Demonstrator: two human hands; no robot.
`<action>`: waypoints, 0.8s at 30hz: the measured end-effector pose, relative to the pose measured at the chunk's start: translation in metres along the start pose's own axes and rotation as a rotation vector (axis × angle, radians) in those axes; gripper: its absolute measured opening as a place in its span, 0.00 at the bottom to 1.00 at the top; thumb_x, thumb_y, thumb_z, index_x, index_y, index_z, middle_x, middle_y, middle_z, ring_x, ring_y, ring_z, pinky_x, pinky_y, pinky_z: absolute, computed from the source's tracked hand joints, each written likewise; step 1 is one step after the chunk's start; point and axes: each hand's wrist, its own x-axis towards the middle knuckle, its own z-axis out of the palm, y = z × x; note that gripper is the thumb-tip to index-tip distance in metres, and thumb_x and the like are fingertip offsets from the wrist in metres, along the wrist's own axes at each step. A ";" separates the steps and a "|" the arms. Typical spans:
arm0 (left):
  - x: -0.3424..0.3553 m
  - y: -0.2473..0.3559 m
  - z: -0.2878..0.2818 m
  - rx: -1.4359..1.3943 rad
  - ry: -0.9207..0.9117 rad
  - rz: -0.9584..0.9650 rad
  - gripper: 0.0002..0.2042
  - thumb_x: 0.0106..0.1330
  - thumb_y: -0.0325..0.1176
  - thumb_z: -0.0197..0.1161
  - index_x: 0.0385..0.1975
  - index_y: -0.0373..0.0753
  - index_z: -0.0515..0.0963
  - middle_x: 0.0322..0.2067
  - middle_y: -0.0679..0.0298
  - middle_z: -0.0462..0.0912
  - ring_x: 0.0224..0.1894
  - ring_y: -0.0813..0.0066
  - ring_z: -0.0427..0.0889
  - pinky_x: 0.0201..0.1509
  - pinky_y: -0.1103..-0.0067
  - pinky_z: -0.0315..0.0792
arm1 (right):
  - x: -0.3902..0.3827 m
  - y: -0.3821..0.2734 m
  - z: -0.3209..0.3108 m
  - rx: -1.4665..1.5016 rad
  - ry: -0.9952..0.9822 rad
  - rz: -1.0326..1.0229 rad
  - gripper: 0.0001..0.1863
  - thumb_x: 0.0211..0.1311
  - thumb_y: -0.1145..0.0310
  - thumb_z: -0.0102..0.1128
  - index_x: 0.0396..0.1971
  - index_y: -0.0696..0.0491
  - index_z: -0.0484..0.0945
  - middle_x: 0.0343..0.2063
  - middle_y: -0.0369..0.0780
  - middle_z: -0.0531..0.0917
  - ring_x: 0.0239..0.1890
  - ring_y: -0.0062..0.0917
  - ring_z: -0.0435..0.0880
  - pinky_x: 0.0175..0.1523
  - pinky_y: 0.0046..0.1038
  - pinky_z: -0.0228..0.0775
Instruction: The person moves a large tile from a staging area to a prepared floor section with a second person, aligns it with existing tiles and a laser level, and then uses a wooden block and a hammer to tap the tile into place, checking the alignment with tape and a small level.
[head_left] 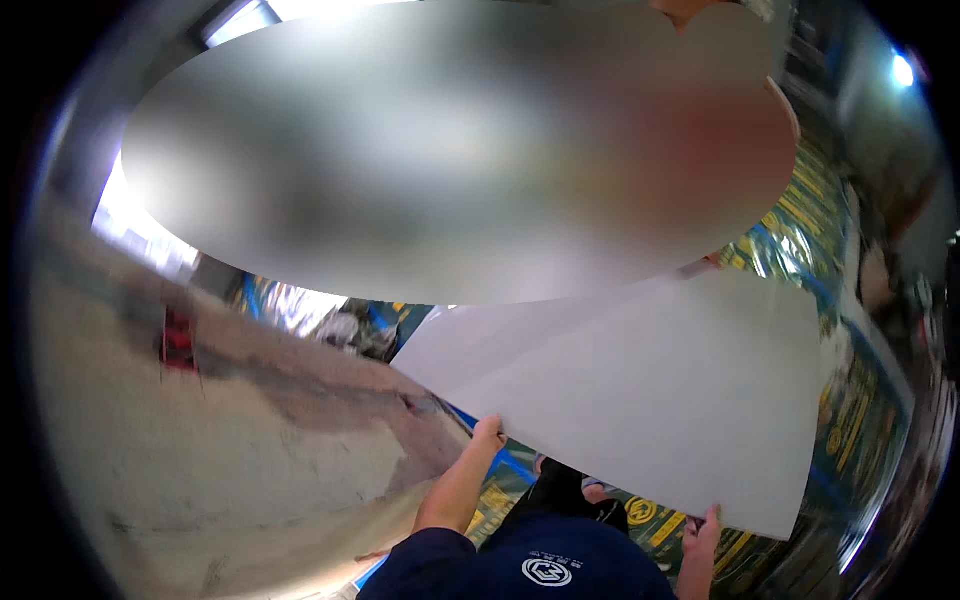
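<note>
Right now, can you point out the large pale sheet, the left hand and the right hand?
Large pale sheet (630, 400): head view, middle of its surface.
Left hand (489, 434): head view, its visible middle.
Right hand (702, 535): head view, its visible middle.

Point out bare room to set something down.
The pale panel shows bare beyond the left hand and right hand, but it is held. A strip of green floor covering looks free along the panel's right edge. Crowded: the panel's left corner, by the crumpled grey heap. Blur hides much beyond.

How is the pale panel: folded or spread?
Spread: one broad, unfolded face of the pale panel shows beyond the left hand and right hand.
</note>
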 end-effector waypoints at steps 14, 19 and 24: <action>-0.115 -0.184 0.090 -0.096 0.060 -0.059 0.08 0.59 0.33 0.57 0.32 0.37 0.79 0.25 0.59 0.79 0.21 0.64 0.77 0.18 0.67 0.65 | -0.049 -0.199 0.036 -0.657 0.237 -0.417 0.28 0.72 0.53 0.53 0.61 0.58 0.64 0.46 0.45 0.76 0.33 0.30 0.76 0.27 0.30 0.60; -0.097 -0.290 0.068 -0.017 -0.016 -0.085 0.12 0.60 0.38 0.59 0.31 0.35 0.79 0.22 0.57 0.78 0.17 0.60 0.73 0.19 0.66 0.64 | -0.073 -0.251 0.018 -0.972 0.217 -0.515 0.30 0.70 0.53 0.55 0.63 0.57 0.63 0.47 0.45 0.76 0.35 0.31 0.76 0.31 0.33 0.61; -0.173 -0.322 0.082 -0.141 -0.009 -0.144 0.14 0.62 0.38 0.59 0.39 0.33 0.77 0.29 0.53 0.78 0.24 0.58 0.76 0.26 0.65 0.68 | -0.087 -0.291 -0.006 -1.128 0.245 -0.649 0.32 0.69 0.52 0.57 0.64 0.57 0.61 0.49 0.46 0.75 0.37 0.33 0.76 0.34 0.36 0.63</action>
